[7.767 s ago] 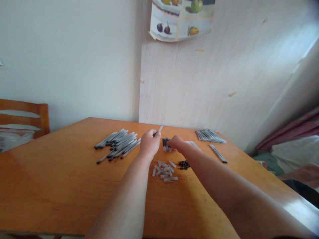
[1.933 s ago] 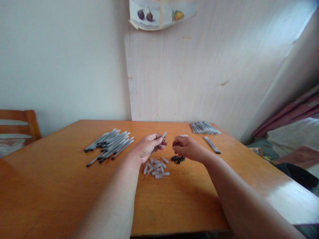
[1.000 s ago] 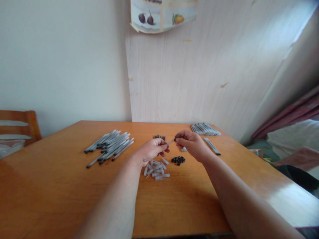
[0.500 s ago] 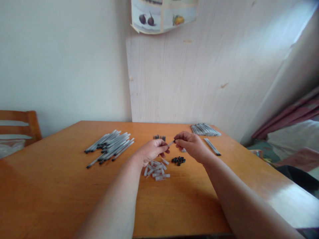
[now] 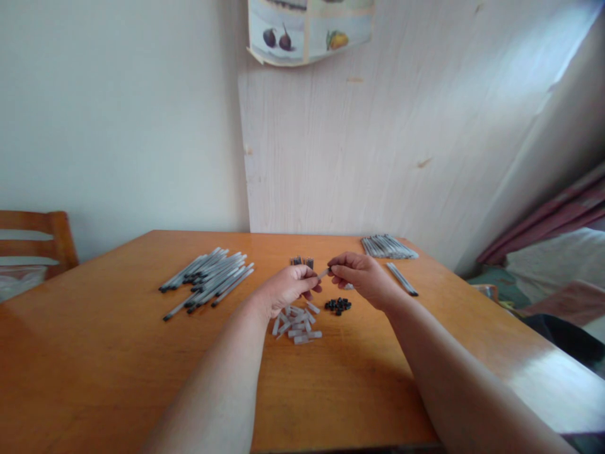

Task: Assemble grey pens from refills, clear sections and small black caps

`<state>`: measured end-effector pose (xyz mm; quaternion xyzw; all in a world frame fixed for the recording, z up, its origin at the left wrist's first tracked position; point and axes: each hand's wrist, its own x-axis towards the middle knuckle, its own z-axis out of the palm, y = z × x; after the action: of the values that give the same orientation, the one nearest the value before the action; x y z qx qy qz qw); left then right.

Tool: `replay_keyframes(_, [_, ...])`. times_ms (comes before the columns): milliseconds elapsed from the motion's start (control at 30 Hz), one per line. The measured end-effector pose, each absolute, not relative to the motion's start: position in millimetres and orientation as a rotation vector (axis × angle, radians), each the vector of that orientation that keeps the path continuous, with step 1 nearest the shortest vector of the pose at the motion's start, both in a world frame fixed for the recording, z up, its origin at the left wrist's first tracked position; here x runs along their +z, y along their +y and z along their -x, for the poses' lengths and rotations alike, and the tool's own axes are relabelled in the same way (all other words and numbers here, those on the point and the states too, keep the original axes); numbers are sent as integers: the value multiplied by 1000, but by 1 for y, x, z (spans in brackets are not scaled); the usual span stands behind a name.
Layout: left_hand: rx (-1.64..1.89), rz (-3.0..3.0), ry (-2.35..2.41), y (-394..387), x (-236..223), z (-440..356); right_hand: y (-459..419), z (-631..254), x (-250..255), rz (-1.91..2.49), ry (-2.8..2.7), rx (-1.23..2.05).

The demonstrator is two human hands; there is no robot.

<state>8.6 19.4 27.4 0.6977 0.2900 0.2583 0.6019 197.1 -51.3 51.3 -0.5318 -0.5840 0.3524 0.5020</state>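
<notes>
The slim translucent piece (image 5: pixel 323 273) is held between the two hands, over the middle of the table (image 5: pixel 94 340), its long axis slanting from the left hand (image 5: pixel 289 287) up toward the right hand (image 5: pixel 362 279) and roughly toward the table's far right corner. The hands face each other along that line, a short gap between their fingertips, each about equally near to it. The left hand's thumb and fingers are pinched on the lower end; the right hand's thumb and forefinger are clamped on a small dark end piece (image 5: pixel 329 269), which seems to meet the upper end, though how far the two are joined cannot be told

The held piece looks pale, cloudy and straight, its left end hidden by fingers. A loose heap of similar clear pieces (image 5: pixel 297 323) lies just below the left hand, toward the table's near edge, and a cluster of small black parts (image 5: pixel 337 306) lies between that heap and the right hand. Behind the left hand, toward the far edge, stand or lie short dark pieces (image 5: pixel 301 261). Grey tubes with dark ends (image 5: pixel 210 277) lie toward the left edge; a neat bundle (image 5: pixel 389 246) rests by the far right corner, with a few tubes (image 5: pixel 402 279) beside the right edge
</notes>
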Motion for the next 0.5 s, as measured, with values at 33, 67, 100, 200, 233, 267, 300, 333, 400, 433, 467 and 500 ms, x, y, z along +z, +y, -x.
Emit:
replay_keyframes(33, [600,-1616,669,19,27,-9,-51,-198,51,1289,-1416,854])
replay_keyframes(67, [604,-1615,665,19,27,-9,-51,-198,50,1293,-1422,855])
replay_keyframes(100, [606,-1613,663,19,27,-9,-51,-198,50,1297,-1427,855])
replay_keyframes(200, [606,-1614,664,19,27,-9,-50,-200,50,1302,-1450,855])
replay_keyframes(233, [604,-1616,668,19,27,-9,-50,-201,49,1302,-1456,857])
replay_keyframes(267, [601,-1619,672,19,27,-9,-50,-201,49,1300,-1462,861])
replay_keyframes(300, [597,-1623,676,19,27,-9,-49,-202,49,1299,-1467,865])
replay_keyframes(333, [594,-1626,678,20,26,-9,-49,-202,49,1300,-1472,869])
replay_keyframes(400, [591,-1629,674,20,25,-10,-49,-203,49,1314,-1480,877])
replay_keyframes(433, [592,-1628,672,20,25,-10,-49,-203,49,1328,-1484,879])
replay_keyframes(467, [595,-1627,671,20,25,-10,-49,-204,49,1341,-1491,879])
replay_keyframes(500, [600,-1626,670,20,25,-10,-49,-204,49,1354,-1500,876])
